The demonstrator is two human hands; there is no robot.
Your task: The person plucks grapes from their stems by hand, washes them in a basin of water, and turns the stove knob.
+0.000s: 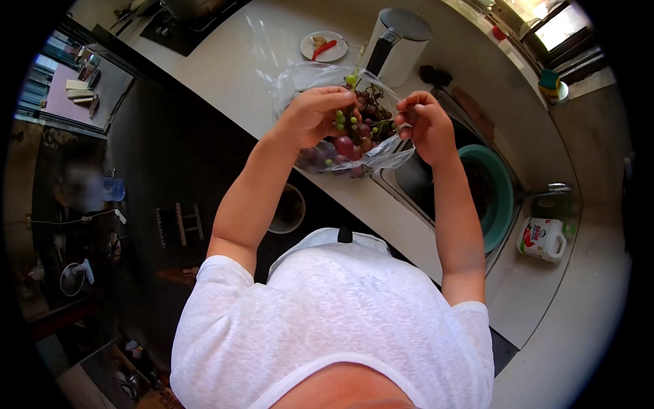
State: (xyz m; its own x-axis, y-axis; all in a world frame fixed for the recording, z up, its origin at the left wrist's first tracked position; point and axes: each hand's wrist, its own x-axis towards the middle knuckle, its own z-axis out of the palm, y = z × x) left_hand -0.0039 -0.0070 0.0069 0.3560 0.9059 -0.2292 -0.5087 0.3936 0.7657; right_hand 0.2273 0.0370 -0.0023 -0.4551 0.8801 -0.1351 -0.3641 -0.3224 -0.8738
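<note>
My left hand (315, 114) is closed on the stem of a bunch of grapes (345, 146), holding it up over a clear plastic bag (392, 155). The fruit runs from small green berries to large purple-red ones. More dark grapes lie inside the bag on the counter, partly hidden behind the held bunch. To the right, my right hand (430, 129) is raised at the bag's edge with its fingers curled and thumb tucked in. Something dark may sit between those fingertips, but I cannot make it out.
A green basin (503, 198) with dark contents stands in the sink (413, 178) on the right. Behind the bag are a white kettle (402, 51) and a plate (338, 52) with a red chili. A white jug (543, 240) stands far right; a bucket (289, 208) sits below the counter.
</note>
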